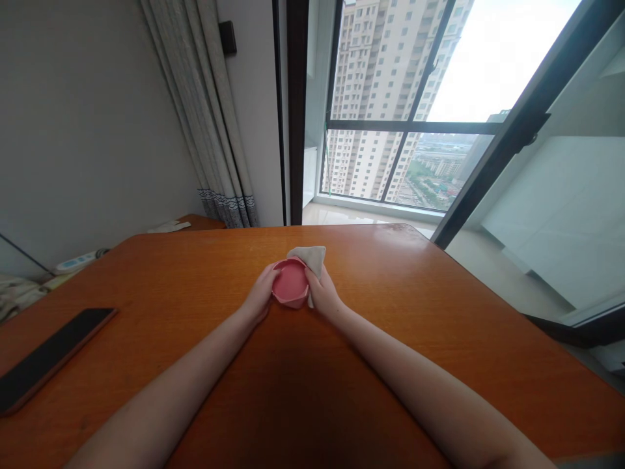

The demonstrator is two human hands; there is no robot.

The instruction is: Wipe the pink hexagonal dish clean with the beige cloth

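The faceted pink bowl (291, 280) is gripped between the thumb and fingers of the left hand (260, 292), the thumb being laid at the rim; most of the other fingers are hidden behind the wall. By the right hand (324, 292), a pale grey cloth (312, 255) is pinched against the opposite side of the bowl, and a corner of the cloth is spread out beyond the rim. The bowl is held with its opening showing, over the middle of the far half of the brown wooden table (415, 312); whether its base is rested on the wood cannot be told. To the left, a black-screened device (53, 355) is laid flat near the table's edge. Beyond the table, a grey curtain (195, 85) is hung at the left, and a high-rise building (375, 71) is seen through the window (390, 125).
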